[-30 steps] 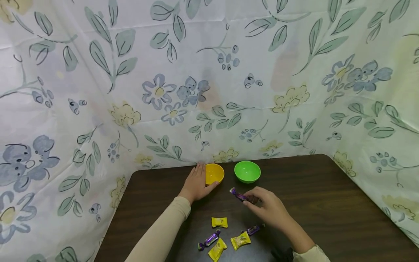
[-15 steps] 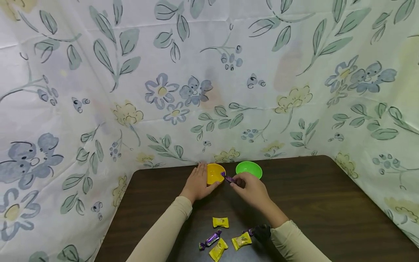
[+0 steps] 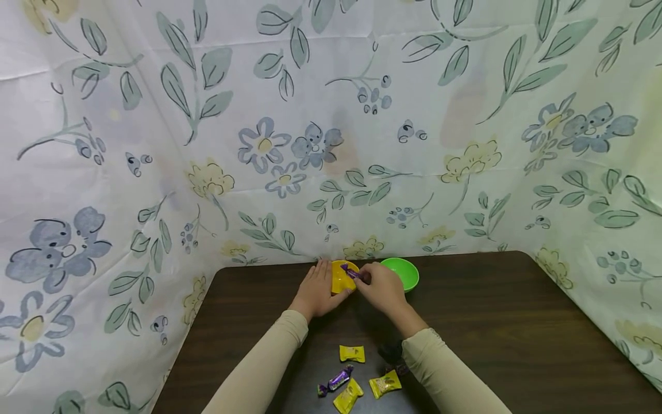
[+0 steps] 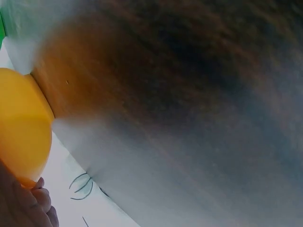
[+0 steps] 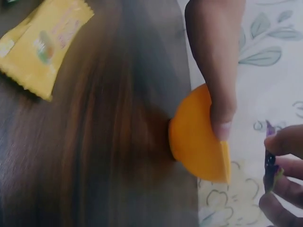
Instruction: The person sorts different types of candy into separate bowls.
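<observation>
At the back of the table, my left hand (image 3: 316, 290) lies against the left side of a small yellow bowl (image 3: 339, 283), fingers straight and thumb along its near side. In the right wrist view that thumb (image 5: 220, 94) presses at the bowl's rim. My right hand (image 3: 381, 287) pinches a purple wrapped candy (image 3: 352, 272) by one end, its other end over the bowl's opening. The right wrist view shows the candy (image 5: 270, 172) between thumb and fingertips, beyond the rim. Fingertips of my left hand (image 4: 40, 203) show at the bowl's edge in the left wrist view.
A green bowl (image 3: 408, 277) stands just right, partly behind my right hand. Nearer lie several yellow-wrapped candies (image 3: 352, 353) and a purple candy (image 3: 338, 380). Another purple candy (image 3: 402, 369) is mostly hidden beside my right sleeve. A floral cloth (image 3: 289, 218) hangs behind the table.
My right hand has carried the purple candy left and away from me, from in front of the green bowl to over the yellow one. My left hand has stayed at the yellow bowl.
</observation>
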{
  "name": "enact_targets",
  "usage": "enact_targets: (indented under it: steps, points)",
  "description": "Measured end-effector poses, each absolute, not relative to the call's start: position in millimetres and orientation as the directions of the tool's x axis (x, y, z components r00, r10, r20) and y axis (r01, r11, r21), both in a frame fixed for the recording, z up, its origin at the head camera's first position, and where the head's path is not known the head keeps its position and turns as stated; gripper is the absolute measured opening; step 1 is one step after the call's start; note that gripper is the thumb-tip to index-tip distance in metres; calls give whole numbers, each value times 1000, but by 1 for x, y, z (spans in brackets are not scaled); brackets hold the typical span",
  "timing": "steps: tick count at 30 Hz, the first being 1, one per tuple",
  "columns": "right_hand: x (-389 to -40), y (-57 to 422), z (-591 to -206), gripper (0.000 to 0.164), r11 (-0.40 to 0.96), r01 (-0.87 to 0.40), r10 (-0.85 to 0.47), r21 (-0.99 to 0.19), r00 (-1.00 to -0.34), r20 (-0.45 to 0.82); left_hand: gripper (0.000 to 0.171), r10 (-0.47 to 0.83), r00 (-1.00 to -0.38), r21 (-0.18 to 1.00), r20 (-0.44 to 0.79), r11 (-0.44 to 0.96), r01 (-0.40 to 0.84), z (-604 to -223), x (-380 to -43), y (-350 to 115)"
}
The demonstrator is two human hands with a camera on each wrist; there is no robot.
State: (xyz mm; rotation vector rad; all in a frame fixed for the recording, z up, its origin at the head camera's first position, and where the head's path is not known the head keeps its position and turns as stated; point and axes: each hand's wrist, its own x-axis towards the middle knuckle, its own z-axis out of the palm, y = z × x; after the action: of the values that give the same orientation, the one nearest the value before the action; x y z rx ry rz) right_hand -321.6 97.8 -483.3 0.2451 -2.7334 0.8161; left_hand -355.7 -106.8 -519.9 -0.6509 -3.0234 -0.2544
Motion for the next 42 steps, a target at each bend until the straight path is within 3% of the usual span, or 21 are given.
enact_targets:
  steps: [8, 15, 22, 26, 31, 35, 42]
  points:
    - [-331, 86, -483, 37, 841, -230, -97, -489, -955, 281, 104, 408, -911, 134, 61, 901, 413, -519, -357, -106]
    - [-325, 92, -485, 26, 818, -295, -156, -494, -940, 303, 104, 404, -911, 124, 85, 903, 412, -518, -357, -107]
    - [-309, 107, -481, 26, 788, -364, -246, -497, -926, 287, 103, 397, -915, 154, 71, 902, 403, -515, -356, -107]
    - [-295, 120, -478, 23, 728, -460, -347, -508, -887, 306, 102, 398, -915, 159, 67, 901, 403, -519, -357, -107]
    - [-275, 139, -476, 20, 557, -587, -549, -587, -791, 270, 105, 393, -918, 147, 51, 907, 396, -520, -357, -107]
    - [-261, 154, -477, 19, 501, -610, -638, -614, -739, 215, 105, 388, -920, 157, 51, 907, 391, -518, -355, -108]
    - [-237, 177, -482, 23, 536, -573, -691, -621, -720, 68, 105, 389, -920, 145, 40, 909, 391, -522, -356, -107]
